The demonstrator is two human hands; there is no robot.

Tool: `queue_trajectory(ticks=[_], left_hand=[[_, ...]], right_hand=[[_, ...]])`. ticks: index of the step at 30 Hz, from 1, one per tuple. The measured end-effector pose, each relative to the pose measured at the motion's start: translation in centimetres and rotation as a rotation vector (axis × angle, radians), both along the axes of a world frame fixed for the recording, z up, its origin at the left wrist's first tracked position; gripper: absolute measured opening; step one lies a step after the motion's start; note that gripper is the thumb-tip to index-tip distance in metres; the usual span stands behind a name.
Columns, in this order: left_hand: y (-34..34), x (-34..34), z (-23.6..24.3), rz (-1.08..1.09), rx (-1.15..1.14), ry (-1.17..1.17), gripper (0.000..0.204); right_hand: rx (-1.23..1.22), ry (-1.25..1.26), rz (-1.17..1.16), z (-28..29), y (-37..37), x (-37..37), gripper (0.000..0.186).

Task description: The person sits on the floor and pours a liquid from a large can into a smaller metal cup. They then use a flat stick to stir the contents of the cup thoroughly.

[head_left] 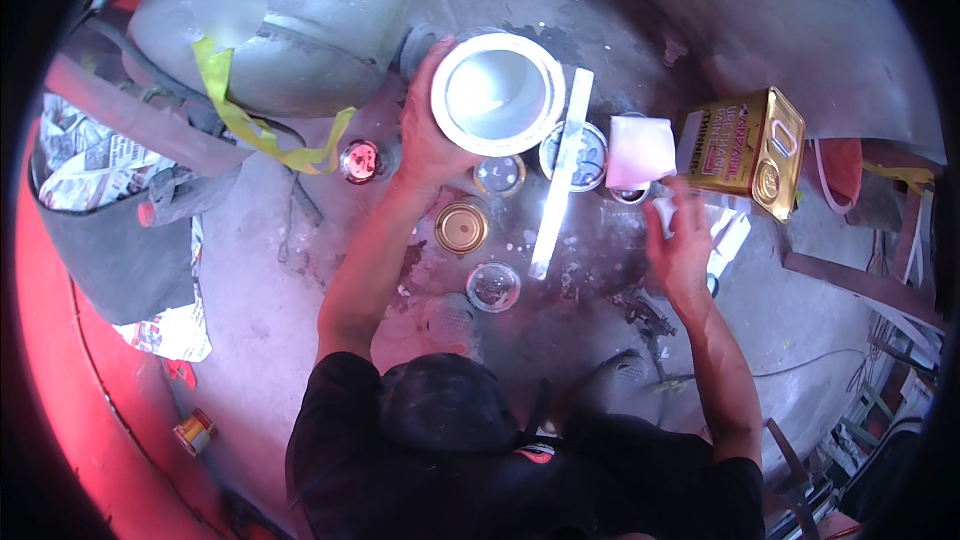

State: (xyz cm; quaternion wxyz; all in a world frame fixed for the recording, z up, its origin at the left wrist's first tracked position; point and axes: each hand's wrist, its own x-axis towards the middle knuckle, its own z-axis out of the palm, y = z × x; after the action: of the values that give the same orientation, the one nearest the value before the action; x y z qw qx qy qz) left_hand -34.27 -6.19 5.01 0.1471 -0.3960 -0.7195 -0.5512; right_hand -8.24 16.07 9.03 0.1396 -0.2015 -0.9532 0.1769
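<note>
My left hand (424,130) is wrapped around the left side of a round white tub (545,140), tilted so that its pale inside shows. My right hand (684,245) has its fingers apart, the fingertips close to the lower corner of a pale pinkish square pad (642,150); whether they touch is unclear. Beneath the pad a small round container partly shows. A long flat white strip (560,190) lies across a round tin (590,155). Right of the pad is a gold rectangular metal can (735,145) with a handle and a round cap.
Nearer me are a gold lid (462,228) and a clear round cup (494,287). A small round container (500,175) sits below the tub, with a red-topped jar (361,161) to its left. A dark bin with newspaper (110,165) stands far left. Metal bars (860,290) are at right.
</note>
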Motion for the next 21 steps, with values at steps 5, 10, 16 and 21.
queue_trajectory(ticks=[5,10,16,21], left_hand=[[-0.4,0.9,4.2,-0.008,-0.055,0.345,0.108],[-0.4,2.5,8.0,-0.016,-0.177,0.459,0.107],[-4.2,5.0,9.0,-0.147,-0.287,0.089,0.093],[-5.4,6.7,11.2,-0.214,-0.494,-0.127,0.088]], right_hand=[[0.297,-0.364,0.563,-3.2,-4.3,-1.3,0.068],[0.192,-0.397,0.531,-4.6,-6.2,-2.8,0.051],[0.149,-0.009,0.504,-0.5,-4.7,-2.4,0.051],[-0.248,0.391,0.308,7.9,-0.8,3.2,0.041]])
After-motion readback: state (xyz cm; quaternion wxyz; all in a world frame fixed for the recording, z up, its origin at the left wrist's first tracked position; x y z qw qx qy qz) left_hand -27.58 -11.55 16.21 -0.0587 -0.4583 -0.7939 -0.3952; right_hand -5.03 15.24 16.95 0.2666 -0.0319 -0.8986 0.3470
